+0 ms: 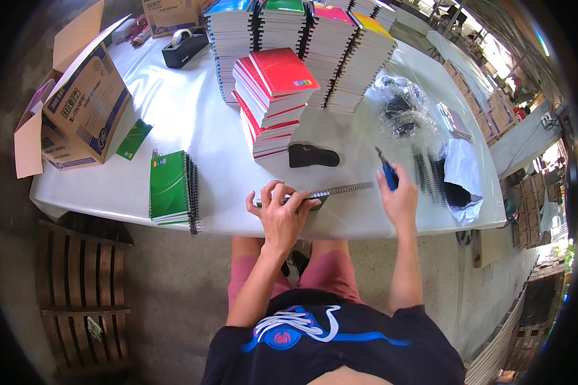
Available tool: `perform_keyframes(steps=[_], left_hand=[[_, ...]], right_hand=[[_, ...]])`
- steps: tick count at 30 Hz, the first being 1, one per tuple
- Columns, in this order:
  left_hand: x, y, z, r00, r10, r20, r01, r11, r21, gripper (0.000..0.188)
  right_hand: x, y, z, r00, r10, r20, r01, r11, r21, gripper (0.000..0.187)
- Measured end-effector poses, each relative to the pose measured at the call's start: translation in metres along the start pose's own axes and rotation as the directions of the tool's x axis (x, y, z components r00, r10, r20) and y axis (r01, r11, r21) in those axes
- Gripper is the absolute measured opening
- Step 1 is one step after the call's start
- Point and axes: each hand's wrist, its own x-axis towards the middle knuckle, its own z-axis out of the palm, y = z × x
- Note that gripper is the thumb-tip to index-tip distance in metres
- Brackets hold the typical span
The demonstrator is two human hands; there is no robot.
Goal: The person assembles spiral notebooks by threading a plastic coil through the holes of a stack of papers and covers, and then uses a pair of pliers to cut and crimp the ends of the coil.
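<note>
My left hand [280,217] grips a small green notebook [317,205] near the front edge of the table, thumb and fingers closed over it. A dark spiral coil [348,188] runs along its edge and sticks out well past it to the right. In my right hand [401,200] is a pair of pliers with blue handles [389,173], jaws pointing up and away, apart from the coil. Beyond my hands lies a flat black object [313,156], its kind unclear. Several loose black coils [430,174] rest to the right, beside a white wrapper [462,176].
Green spiral notebooks [169,187] are stacked at left, near a green cover [135,138] and an open cardboard box [83,115]. A red notebook stack [273,102] stands mid-table before tall notebook stacks [327,58]. A tape dispenser [185,47] and clear plastic bag [401,106] flank them.
</note>
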Motion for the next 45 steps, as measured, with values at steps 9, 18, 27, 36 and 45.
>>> perform_keyframes(steps=[9,18,27,36,45], left_hand=[[0.0,-0.013,-0.006,0.991,0.094,0.092,-0.071,0.971,-0.228,0.016],[0.0,-0.034,0.003,0.991,0.131,0.015,-0.12,0.946,-0.301,0.056],[-0.001,-0.033,0.004,0.999,-0.03,0.022,0.037,0.91,-0.413,0.057],[0.003,-0.036,0.006,0.991,-0.055,0.122,0.108,0.866,-0.488,0.057],[0.006,-0.036,0.01,0.995,0.011,0.1,0.04,0.87,-0.492,0.057]], right_hand=[[0.037,0.039,0.054,0.935,-0.252,0.248,0.301,0.935,-0.187,0.061],[0.051,-0.037,0.07,0.766,-0.494,0.411,0.592,0.791,-0.152,0.054],[0.041,-0.022,0.07,0.783,-0.406,0.471,-0.359,0.324,0.875,0.031],[0.005,-0.023,0.067,0.687,-0.62,0.38,-0.248,0.292,0.924,0.025],[0.012,-0.026,0.062,0.695,-0.593,0.407,-0.01,0.558,0.83,0.019]])
